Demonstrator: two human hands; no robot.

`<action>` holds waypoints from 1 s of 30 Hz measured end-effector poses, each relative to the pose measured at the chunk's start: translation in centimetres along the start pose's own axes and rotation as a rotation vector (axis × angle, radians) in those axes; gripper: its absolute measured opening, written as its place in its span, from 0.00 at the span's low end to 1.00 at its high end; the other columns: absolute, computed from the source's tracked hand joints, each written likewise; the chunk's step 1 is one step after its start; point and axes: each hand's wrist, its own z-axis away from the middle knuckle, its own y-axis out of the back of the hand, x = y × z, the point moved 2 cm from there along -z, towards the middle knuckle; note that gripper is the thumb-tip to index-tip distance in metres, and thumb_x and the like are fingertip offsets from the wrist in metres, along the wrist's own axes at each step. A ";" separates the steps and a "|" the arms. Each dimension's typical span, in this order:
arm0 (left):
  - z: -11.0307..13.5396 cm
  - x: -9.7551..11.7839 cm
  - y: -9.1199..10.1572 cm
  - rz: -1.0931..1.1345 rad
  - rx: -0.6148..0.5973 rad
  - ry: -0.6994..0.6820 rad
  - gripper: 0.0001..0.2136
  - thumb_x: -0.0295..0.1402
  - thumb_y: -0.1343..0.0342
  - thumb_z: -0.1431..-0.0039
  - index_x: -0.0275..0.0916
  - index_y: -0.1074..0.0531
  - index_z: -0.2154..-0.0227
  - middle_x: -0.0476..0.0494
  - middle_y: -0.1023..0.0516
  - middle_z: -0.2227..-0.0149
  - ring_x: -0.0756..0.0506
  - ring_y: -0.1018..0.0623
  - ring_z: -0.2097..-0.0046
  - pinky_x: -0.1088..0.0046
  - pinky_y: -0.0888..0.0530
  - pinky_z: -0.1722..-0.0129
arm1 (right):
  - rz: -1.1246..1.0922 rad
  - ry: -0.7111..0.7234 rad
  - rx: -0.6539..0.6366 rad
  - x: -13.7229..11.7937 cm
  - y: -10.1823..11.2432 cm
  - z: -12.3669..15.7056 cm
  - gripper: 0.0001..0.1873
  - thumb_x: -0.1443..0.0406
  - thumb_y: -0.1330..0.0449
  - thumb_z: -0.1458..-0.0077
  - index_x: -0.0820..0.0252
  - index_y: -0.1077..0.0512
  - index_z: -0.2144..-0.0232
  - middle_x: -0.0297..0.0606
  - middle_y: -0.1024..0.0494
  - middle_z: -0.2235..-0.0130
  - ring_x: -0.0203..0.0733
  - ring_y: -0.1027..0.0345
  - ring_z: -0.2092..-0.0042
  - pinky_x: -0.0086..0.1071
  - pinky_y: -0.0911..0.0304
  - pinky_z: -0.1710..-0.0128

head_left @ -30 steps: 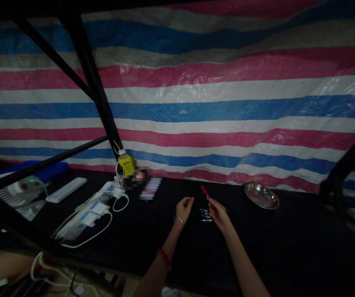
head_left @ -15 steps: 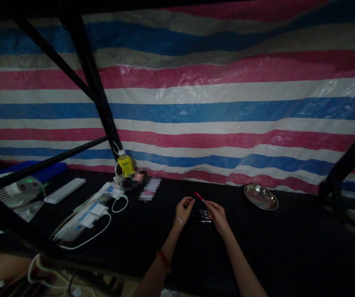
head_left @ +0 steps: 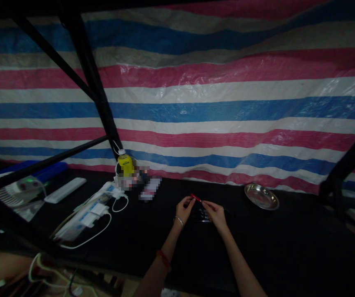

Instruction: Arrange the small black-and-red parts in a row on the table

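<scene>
Head view looks down on a dark black table [head_left: 289, 255] set against a tarp [head_left: 214, 111] striped in red, white and blue. Both bare hands meet near the middle of the table. The right hand [head_left: 215, 213] pinches a thin pen [head_left: 196, 197] with a red end between thumb and fingers, so its grip is closed on the pen, which lies tilted with the red end pointing up and left toward the other hand. The left hand [head_left: 183, 208] has its thumb and forefinger drawn together right at that red end; they seem to touch it, though the picture is too dark and small to be sure that they clamp it. A thin bracelet [head_left: 179, 221] sits on the left wrist and a red band [head_left: 164, 258] further down the same forearm. Just under the hands a few more small pens [head_left: 204, 216] lie side by side on the table, seen only as pale glints. To the right, well apart from the hands, a round metal dish [head_left: 261, 196] rests near the tarp. To the left stand a yellow bottle [head_left: 125, 163] with a white cap, a white power strip [head_left: 86, 212] with white cables, and a flat white bar [head_left: 65, 190].
</scene>
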 end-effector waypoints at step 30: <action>-0.4 -0.8 0.4 0.136 -0.064 0.060 0.14 0.41 0.38 0.59 0.36 0.26 0.72 0.45 0.22 0.73 0.46 0.23 0.68 0.70 0.28 0.64 | 0.225 0.298 0.320 -2.0 2.9 0.8 0.22 0.52 0.56 0.47 0.58 0.32 0.80 0.31 0.38 0.81 0.37 0.45 0.76 0.29 0.49 0.75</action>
